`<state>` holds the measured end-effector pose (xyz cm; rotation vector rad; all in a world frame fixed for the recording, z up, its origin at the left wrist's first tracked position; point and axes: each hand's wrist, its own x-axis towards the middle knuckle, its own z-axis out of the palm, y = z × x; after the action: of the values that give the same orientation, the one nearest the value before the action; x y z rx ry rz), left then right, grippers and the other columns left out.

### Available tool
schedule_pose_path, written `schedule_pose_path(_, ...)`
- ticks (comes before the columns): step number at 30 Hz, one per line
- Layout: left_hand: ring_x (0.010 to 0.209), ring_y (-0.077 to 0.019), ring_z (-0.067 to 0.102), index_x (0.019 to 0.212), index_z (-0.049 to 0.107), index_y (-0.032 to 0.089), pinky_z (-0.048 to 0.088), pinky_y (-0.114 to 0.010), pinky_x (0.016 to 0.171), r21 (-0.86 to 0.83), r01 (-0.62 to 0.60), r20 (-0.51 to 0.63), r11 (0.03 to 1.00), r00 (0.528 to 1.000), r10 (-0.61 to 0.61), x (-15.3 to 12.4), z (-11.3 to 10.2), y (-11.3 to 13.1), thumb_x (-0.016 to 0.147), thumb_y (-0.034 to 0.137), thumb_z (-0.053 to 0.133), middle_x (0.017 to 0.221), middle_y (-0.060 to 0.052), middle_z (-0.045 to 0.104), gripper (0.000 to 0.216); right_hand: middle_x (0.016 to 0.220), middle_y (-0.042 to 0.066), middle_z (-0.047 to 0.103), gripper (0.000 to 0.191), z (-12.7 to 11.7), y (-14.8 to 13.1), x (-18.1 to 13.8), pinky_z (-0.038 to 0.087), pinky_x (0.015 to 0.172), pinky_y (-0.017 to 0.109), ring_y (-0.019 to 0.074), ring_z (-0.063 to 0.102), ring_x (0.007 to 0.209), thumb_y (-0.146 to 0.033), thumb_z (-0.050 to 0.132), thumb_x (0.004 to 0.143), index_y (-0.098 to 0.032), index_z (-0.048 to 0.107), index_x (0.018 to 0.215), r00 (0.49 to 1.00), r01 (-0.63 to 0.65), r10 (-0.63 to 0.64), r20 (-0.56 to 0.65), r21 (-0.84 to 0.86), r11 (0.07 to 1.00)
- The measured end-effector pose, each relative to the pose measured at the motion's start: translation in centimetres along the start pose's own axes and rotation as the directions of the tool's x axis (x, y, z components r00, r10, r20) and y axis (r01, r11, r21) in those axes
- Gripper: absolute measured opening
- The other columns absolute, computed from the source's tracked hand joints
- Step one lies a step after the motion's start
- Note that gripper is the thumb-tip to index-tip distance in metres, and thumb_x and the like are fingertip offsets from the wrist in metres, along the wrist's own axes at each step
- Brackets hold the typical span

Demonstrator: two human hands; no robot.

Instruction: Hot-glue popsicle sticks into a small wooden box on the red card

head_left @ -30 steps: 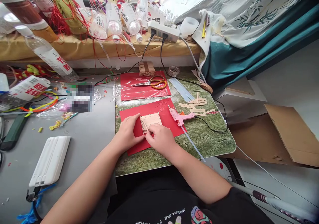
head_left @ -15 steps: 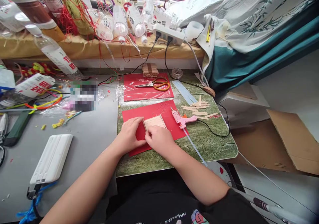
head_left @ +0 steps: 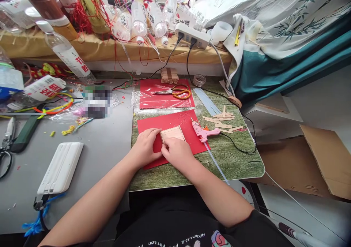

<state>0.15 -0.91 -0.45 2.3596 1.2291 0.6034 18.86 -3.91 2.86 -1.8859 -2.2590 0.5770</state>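
Note:
A small square panel of pale craft sticks (head_left: 175, 133), with raised edges, lies on a red sheet (head_left: 149, 124). My left hand (head_left: 145, 148) braces its left side, fingertips at the far corner and thumb near the close one. Curled over the panel's near left part is my right hand (head_left: 177, 152), fingers pinched and its thumb beside the left thumb. Whatever lies under those fingers is hidden. Just right of the panel rests a pink hot glue gun (head_left: 203, 131), a long glue stick trailing from its back.
Loose craft sticks (head_left: 223, 120) and pale blue glue sticks (head_left: 207, 102) lie at right. Scissors (head_left: 175, 92) rest on a wrapped red pack (head_left: 148, 100), before a bundle of sticks (head_left: 169, 75). A white power bank (head_left: 60, 168) is at left; a power strip (head_left: 192, 35) is on the ledge.
The view has shifted slightly, so the scene sits a little further right. Both hands keep nearly the same place at the panel, with the right fingers moved only slightly.

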Motion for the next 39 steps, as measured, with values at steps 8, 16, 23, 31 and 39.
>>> schedule_pose_path(8,0.136,-0.0358,0.057,0.147,0.046,0.022,0.046,-0.052,0.114,0.014,-0.009,-0.014,1.0,1.0,0.009,0.06,0.12,0.27,0.084,0.033,0.075,0.144,-0.016,0.06,0.07,0.093,0.004,0.077,0.019,0.21,-0.12,0.03,0.038,0.064,0.034,0.0207,0.067,0.078,-0.027,0.054,0.1,-0.022,0.071,0.095,1.0,-0.009,0.009,-0.005,-0.015,1.0)
schedule_pose_path(16,0.138,-0.0359,0.056,0.148,0.045,0.022,0.045,-0.053,0.116,0.013,-0.019,0.0,1.0,1.0,0.019,0.07,0.01,0.25,0.084,0.037,0.075,0.146,-0.017,0.059,0.072,0.092,0.005,0.077,0.02,0.65,-0.02,0.08,0.038,0.065,0.033,0.0209,0.067,0.079,-0.028,0.054,0.101,-0.022,0.071,0.091,1.0,-0.007,0.007,-0.031,0.0,1.0)
schedule_pose_path(23,0.138,-0.0366,0.056,0.15,0.044,0.021,0.045,-0.054,0.117,0.024,-0.019,0.008,1.0,1.0,0.019,0.18,-0.02,0.3,0.084,0.038,0.074,0.146,-0.017,0.059,0.074,0.097,0.005,0.078,0.023,0.53,-0.01,-0.03,0.043,0.07,0.032,0.0208,0.068,0.084,-0.029,0.053,0.103,-0.021,0.072,0.094,1.0,-0.002,0.002,-0.011,0.012,1.0)
schedule_pose_path(31,0.137,-0.037,0.058,0.149,0.045,0.022,0.047,-0.055,0.116,0.023,-0.004,0.005,1.0,1.0,0.004,0.28,-0.07,0.36,0.083,0.037,0.074,0.146,-0.017,0.06,0.073,0.098,0.005,0.078,0.024,0.33,-0.11,-0.01,0.045,0.072,0.031,0.021,0.069,0.085,-0.031,0.052,0.104,-0.022,0.073,0.096,1.0,-0.021,0.021,0.019,-0.003,1.0)
schedule_pose_path(39,0.137,-0.0357,0.058,0.149,0.046,0.022,0.047,-0.053,0.117,0.013,-0.013,-0.001,1.0,1.0,0.013,0.22,-0.03,0.11,0.083,0.034,0.074,0.146,-0.016,0.061,0.072,0.098,0.005,0.078,0.023,0.37,-0.08,-0.09,0.045,0.07,0.032,0.0205,0.069,0.084,-0.032,0.053,0.104,-0.022,0.073,0.1,1.0,-0.015,0.015,-0.001,0.015,1.0)
